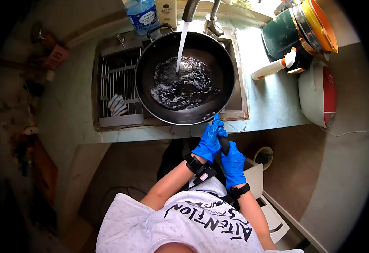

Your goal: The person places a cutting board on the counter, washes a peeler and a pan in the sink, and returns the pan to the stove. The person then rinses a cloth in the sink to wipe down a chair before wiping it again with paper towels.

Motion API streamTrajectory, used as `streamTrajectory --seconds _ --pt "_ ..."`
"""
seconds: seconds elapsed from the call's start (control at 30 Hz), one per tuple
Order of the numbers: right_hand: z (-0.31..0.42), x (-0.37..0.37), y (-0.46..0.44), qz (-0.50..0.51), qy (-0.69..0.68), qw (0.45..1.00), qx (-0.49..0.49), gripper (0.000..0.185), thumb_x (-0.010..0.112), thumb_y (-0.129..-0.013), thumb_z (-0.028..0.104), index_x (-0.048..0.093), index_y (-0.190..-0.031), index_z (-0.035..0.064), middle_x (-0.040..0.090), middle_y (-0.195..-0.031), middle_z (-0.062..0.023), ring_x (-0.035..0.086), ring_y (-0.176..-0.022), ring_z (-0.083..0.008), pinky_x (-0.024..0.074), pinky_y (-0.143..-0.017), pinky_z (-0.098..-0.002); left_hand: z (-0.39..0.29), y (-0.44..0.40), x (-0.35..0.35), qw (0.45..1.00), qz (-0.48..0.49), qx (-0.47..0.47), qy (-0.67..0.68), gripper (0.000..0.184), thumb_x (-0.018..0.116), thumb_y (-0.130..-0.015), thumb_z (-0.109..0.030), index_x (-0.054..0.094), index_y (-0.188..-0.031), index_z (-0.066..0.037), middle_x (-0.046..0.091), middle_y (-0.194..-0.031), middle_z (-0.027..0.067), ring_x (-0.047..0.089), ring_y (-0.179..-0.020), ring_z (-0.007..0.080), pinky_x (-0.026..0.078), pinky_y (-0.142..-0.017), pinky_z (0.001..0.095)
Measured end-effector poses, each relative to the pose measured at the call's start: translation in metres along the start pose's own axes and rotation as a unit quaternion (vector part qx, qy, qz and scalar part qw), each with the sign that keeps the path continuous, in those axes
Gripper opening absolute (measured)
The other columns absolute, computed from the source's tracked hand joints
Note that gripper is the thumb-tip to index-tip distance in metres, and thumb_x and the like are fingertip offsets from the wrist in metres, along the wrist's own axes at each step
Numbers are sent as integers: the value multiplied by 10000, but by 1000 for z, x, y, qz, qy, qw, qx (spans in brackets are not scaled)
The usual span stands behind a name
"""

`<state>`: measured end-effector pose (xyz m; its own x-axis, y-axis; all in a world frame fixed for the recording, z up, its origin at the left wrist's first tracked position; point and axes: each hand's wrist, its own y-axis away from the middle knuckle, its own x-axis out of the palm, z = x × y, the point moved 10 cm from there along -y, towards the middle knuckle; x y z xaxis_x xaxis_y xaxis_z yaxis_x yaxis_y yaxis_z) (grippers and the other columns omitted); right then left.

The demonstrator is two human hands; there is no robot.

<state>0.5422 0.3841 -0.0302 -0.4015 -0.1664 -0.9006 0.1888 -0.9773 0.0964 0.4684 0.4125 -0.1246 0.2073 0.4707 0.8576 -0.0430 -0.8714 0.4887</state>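
A large black wok (224, 90) rests over the sink, with a little water (184, 84) pooled in its bottom. From the faucet (190, 10) a stream runs down into it. Both my hands wear blue gloves. My left hand (210, 139) is closed round the wok's black handle close to the rim. Just behind it, to the right, my right hand (233, 163) is at the handle's near end, its fingers closed there and partly hidden.
A metal rack (119, 76) with a striped cloth (117, 105) lies left of the wok. A blue bottle (143, 17) stands behind. On the right are a spray bottle (273, 68), stacked basins (317, 27) and a white and red appliance (319, 95).
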Motion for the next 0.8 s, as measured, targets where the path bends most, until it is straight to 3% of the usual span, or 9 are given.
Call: streamTrajectory --seconds 0.17,0.23,0.4,0.63,0.8 --pt "-8 -5 9 18 23 999 17 247 615 -696 182 452 -842 68 549 -638 -178 550 -569 -347 435 -483 -414 8 13 15 1000 14 -15 -6 188 505 -838 -298 459 -770 -129 363 -602 -52 340 -488 50 358 -523 224" --pt "-11 -9 10 19 21 1000 11 256 620 -691 187 454 -846 69 545 -623 -178 549 -569 -350 434 -481 -413 11 17 10 998 -52 -28 -16 242 512 -831 -319 439 -735 -110 344 -559 -43 340 -470 64 365 -521 233" --pt "-12 -3 9 78 -20 997 2 266 628 -681 183 477 -862 59 552 -640 -192 552 -595 -356 436 -500 -413 11 23 -2 992 -112 -28 -42 317 500 -822 -373 429 -753 -72 349 -530 -30 347 -465 74 387 -520 232" --pt "2 -9 -3 105 -7 994 -10 291 639 -662 169 481 -874 48 558 -653 -189 554 -598 -350 440 -506 -400 -7 22 3 992 -112 9 -56 305 489 -832 -361 420 -738 -79 338 -529 -30 350 -469 81 408 -540 255" --pt "11 -46 0 95 63 993 9 299 626 -639 125 476 -887 52 552 -683 -188 545 -622 -353 434 -526 -403 15 22 32 997 -50 -52 40 306 499 -827 -357 430 -758 -67 335 -525 -27 355 -468 82 401 -533 244"
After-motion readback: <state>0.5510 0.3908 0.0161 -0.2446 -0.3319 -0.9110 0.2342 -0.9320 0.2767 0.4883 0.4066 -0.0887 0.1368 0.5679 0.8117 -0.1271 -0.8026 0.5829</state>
